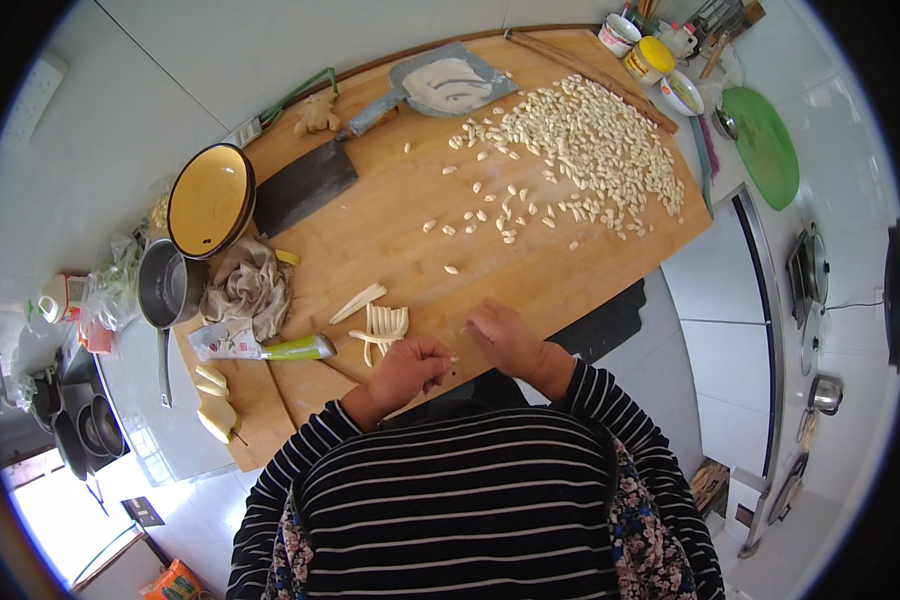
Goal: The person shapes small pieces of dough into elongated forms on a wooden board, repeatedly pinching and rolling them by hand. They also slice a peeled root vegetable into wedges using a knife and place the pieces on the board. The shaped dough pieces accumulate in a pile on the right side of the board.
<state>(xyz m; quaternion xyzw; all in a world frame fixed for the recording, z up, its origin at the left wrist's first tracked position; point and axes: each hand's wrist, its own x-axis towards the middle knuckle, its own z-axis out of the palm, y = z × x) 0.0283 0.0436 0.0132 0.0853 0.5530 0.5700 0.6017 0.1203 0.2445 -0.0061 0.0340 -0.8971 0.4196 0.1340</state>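
Observation:
Over the near edge of a wooden board (390, 232), my left hand (414, 367) pinches a small bit of pale dough (454, 360) between thumb and fingertips. My right hand (504, 337) is blurred, just right of it, with fingers curled; whether it holds anything cannot be told. Beside my left hand lie several dough strips (386, 324), with more strips (357, 303) just behind them. Many small pieces of shaped dough (585, 142) are spread over the board's far right, a few scattered towards the middle.
A metal scoop with flour (450, 81), ginger (317, 114) and a cleaver (306, 187) lie at the back. Left are a yellow bowl (208, 199), a saucepan (169, 281), a crumpled cloth (247, 289), a green-handled knife (296, 347) and a cut pear (217, 418). A rolling pin (592, 79) lies far right.

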